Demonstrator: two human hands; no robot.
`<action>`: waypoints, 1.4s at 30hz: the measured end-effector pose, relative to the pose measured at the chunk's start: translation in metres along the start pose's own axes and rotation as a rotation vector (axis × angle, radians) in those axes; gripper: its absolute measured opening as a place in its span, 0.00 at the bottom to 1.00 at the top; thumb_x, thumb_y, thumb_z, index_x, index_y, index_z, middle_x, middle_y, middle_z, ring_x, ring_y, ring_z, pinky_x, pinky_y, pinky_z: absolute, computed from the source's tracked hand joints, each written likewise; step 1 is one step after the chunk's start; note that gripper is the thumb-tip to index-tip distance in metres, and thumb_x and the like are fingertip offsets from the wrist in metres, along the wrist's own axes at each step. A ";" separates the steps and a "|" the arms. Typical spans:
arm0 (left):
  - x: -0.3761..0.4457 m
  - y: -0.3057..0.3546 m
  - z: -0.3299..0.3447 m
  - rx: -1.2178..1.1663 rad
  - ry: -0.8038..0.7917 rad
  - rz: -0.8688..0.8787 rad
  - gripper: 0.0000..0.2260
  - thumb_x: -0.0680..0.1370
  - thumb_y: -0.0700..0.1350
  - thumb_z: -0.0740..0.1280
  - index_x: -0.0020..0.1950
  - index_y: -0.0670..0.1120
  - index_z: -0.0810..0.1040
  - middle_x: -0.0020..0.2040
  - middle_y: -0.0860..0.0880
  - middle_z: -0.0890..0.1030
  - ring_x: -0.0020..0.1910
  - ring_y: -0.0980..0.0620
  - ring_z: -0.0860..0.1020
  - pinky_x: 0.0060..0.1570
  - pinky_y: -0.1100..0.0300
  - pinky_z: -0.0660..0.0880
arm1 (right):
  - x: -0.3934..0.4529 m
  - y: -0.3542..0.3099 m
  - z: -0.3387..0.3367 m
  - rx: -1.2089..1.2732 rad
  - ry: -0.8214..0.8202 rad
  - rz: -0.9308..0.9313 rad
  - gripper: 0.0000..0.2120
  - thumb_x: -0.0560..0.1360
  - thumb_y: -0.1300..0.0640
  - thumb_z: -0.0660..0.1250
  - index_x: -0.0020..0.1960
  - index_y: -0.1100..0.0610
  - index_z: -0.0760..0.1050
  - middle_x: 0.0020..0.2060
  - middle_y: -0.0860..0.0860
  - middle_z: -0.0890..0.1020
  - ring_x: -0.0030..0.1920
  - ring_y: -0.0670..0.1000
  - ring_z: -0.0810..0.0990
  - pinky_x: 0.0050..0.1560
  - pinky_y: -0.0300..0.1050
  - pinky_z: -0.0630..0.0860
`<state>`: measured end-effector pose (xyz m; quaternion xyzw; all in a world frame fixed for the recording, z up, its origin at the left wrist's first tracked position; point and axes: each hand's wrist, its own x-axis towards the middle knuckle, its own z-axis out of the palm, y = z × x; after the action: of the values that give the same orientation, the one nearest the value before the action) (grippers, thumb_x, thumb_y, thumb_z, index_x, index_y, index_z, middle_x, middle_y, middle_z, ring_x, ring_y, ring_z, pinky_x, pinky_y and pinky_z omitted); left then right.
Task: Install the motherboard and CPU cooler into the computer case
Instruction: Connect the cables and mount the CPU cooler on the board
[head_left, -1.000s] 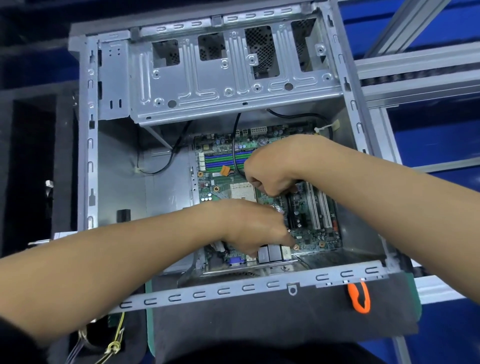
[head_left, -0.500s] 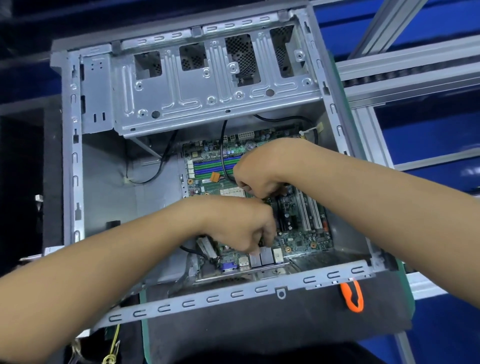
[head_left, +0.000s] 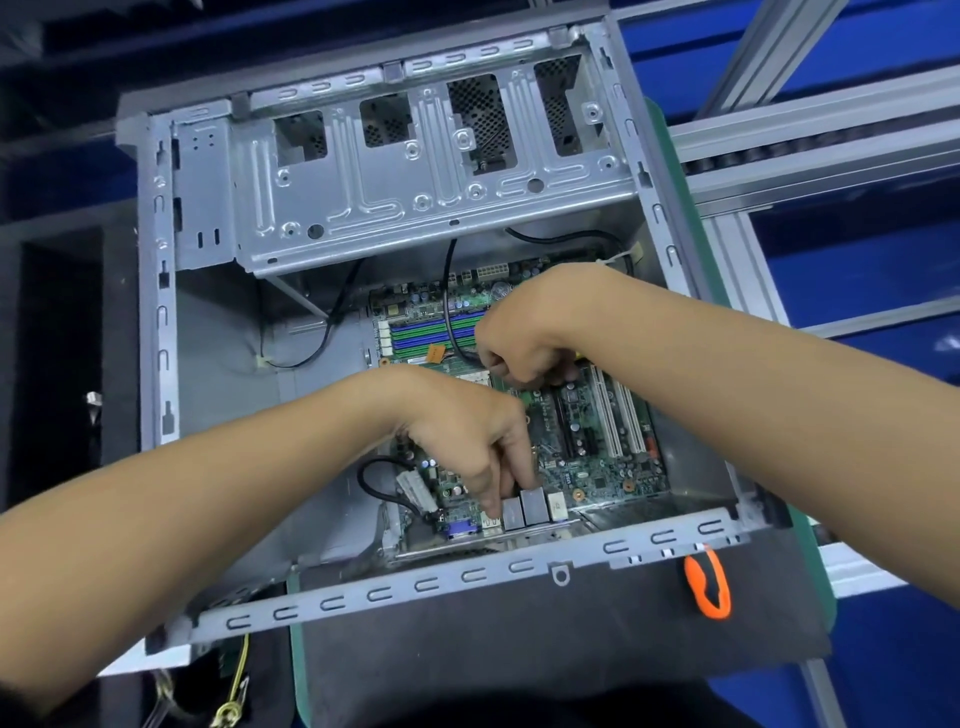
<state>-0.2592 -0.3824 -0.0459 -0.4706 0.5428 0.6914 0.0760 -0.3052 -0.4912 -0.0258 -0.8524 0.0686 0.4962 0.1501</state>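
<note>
The open metal computer case (head_left: 156, 322) lies on its side with the green motherboard (head_left: 597, 462) inside, near the right wall. My left hand (head_left: 462, 431) reaches in from the left, its fingertips gripping the grey port blocks (head_left: 524, 506) at the board's near edge. Over the board's middle, my right hand (head_left: 524, 343) is curled into a fist, closed on a part of the board that its fingers hide. A black cable (head_left: 451, 312) runs down from the drive cage to this hand. No CPU cooler is in view.
A perforated drive cage (head_left: 415, 171) spans the far end of the case. A black cable loop (head_left: 376, 483) lies left of the board. An orange-handled tool (head_left: 706, 587) rests beside the near right corner. Aluminium rails (head_left: 779, 130) run on the right; yellow wires (head_left: 236, 686) hang at bottom left.
My left hand's fingers have slid toward me, down onto the port blocks. The right hand keeps its fist on the board. The black cable loop left of the board has come into sight.
</note>
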 end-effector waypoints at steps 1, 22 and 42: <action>0.000 -0.001 0.000 -0.012 -0.007 -0.003 0.21 0.73 0.30 0.68 0.66 0.36 0.73 0.50 0.43 0.84 0.45 0.59 0.81 0.46 0.70 0.76 | 0.001 0.000 0.000 0.012 0.009 -0.007 0.07 0.72 0.71 0.64 0.49 0.64 0.76 0.50 0.64 0.82 0.30 0.56 0.78 0.22 0.38 0.72; -0.041 -0.026 -0.039 0.348 0.972 -0.694 0.09 0.77 0.43 0.59 0.37 0.43 0.69 0.34 0.47 0.72 0.31 0.51 0.70 0.30 0.60 0.66 | -0.001 0.006 -0.009 -0.054 0.586 0.201 0.11 0.74 0.64 0.61 0.35 0.55 0.63 0.30 0.49 0.70 0.28 0.49 0.68 0.25 0.41 0.62; -0.040 -0.032 -0.055 0.288 0.728 -0.576 0.25 0.76 0.39 0.58 0.74 0.41 0.61 0.45 0.47 0.69 0.37 0.52 0.68 0.34 0.60 0.67 | 0.013 0.005 -0.008 -0.075 0.450 0.259 0.09 0.77 0.62 0.66 0.57 0.61 0.72 0.58 0.55 0.70 0.38 0.52 0.74 0.39 0.46 0.73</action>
<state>-0.1859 -0.3986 -0.0368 -0.7978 0.4720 0.3505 0.1339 -0.2931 -0.4983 -0.0344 -0.9304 0.1902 0.3114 0.0346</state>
